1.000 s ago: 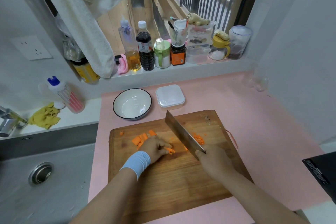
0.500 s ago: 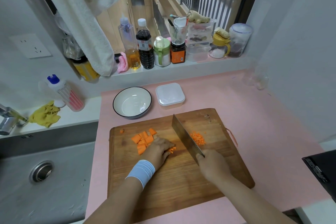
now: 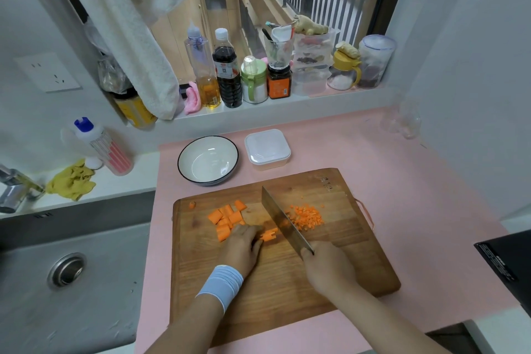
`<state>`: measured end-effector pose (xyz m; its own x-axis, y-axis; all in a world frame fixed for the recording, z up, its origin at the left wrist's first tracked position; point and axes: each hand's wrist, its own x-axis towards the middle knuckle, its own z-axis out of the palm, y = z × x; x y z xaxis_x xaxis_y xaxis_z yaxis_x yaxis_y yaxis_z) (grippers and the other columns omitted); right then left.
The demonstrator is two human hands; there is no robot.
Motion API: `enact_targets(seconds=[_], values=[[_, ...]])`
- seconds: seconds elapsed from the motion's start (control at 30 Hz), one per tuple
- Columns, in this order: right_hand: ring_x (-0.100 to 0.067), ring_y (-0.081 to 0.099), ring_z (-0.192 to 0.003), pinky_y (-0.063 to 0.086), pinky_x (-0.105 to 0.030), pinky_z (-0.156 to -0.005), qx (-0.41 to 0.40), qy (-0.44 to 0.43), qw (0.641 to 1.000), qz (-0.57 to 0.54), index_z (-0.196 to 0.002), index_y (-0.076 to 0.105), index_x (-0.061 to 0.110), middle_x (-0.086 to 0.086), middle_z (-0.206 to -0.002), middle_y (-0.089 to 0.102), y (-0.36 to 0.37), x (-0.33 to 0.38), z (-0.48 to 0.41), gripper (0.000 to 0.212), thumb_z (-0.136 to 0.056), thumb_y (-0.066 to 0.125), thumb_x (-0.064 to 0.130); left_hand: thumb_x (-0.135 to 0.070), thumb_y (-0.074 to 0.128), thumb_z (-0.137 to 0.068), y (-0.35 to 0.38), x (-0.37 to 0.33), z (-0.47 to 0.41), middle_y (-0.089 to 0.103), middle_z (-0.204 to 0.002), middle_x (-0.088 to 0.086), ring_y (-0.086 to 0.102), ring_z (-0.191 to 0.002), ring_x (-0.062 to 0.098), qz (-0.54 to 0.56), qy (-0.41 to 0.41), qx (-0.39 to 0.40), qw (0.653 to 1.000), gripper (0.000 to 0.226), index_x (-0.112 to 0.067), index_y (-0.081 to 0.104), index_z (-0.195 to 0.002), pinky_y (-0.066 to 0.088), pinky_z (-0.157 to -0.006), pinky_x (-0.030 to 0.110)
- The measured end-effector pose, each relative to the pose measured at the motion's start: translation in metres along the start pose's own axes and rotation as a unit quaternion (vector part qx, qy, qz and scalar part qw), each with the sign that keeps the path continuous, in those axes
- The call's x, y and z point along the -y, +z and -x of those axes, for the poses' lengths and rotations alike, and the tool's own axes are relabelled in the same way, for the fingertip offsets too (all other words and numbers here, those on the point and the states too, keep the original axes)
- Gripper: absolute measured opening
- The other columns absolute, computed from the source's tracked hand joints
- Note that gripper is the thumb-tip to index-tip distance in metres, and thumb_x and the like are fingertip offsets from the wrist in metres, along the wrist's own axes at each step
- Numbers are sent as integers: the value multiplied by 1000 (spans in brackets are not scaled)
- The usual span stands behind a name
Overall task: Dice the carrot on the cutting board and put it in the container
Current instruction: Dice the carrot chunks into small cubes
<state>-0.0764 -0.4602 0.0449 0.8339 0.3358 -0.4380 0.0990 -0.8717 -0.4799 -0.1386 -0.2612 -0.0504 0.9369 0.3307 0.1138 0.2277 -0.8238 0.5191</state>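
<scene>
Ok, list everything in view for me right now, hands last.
cutting board: 1, brown wood, on pink counter
cleaver: 1, steel, across board
carrot chunks: several, orange, board's left part
diced carrot: 1 pile, orange, right of cleaver
carrot strips: few, orange, under left hand
bowl: 1, white, behind board
lidded container: 1, white, right of bowl
bottles and jars: many, mixed, windowsill
sink: 1, grey, far left
left hand: 1, blue wristband, holding strips
right hand: 1, gripping cleaver

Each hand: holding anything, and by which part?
Right hand grips the cleaver by its handle, hidden inside the fist. Left hand holds the carrot strips down at their left end with curled fingers.
</scene>
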Motion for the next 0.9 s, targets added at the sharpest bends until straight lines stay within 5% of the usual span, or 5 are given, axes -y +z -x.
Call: enact_targets(seconds=[0.3, 0.47, 0.7, 0.9], values=[[-14, 63, -74, 43, -29, -59, 5, -10, 1000, -9, -73, 57, 29, 8, -75, 65, 7, 2, -3, 34, -103, 43, 37, -22, 67, -84, 2, -8, -1, 53, -113, -3, 45, -107, 10, 36, 16, -30, 999, 32, -16, 63, -115, 36, -95, 19], [-10, 62, -74, 41, -27, -56, 3, -18, 1000, 1, -85, 65, 27, 10, -77, 65, 10, 3, -3, 31, -104, 42, 37, -18, 74, -81, 10, -7, -3, 63, -102, -3, 50, -102, 13, 44, 31, -13, 998, 27, -17, 67, -108, 45, -91, 27], [-6, 60, -70, 36, -25, -51, 6, -13, 1000, -2, -81, 64, 28, 10, -75, 65, 8, 5, 1, 33, -104, 43, 38, 6, 62, -80, 10, -6, 5, 66, -100, -1, 52, -100, 12, 60, 28, -31, 997, 34, -15, 68, -107, 34, -91, 12], [-9, 62, -70, 38, -26, -53, 15, -13, 1000, 1, -76, 60, 28, 8, -75, 65, 7, 7, 0, 35, -104, 42, 38, -5, 66, -86, 8, -4, -7, 68, -102, -4, 53, -103, 11, 66, 20, -17, 997, 26, -17, 70, -109, 39, -94, 19]])
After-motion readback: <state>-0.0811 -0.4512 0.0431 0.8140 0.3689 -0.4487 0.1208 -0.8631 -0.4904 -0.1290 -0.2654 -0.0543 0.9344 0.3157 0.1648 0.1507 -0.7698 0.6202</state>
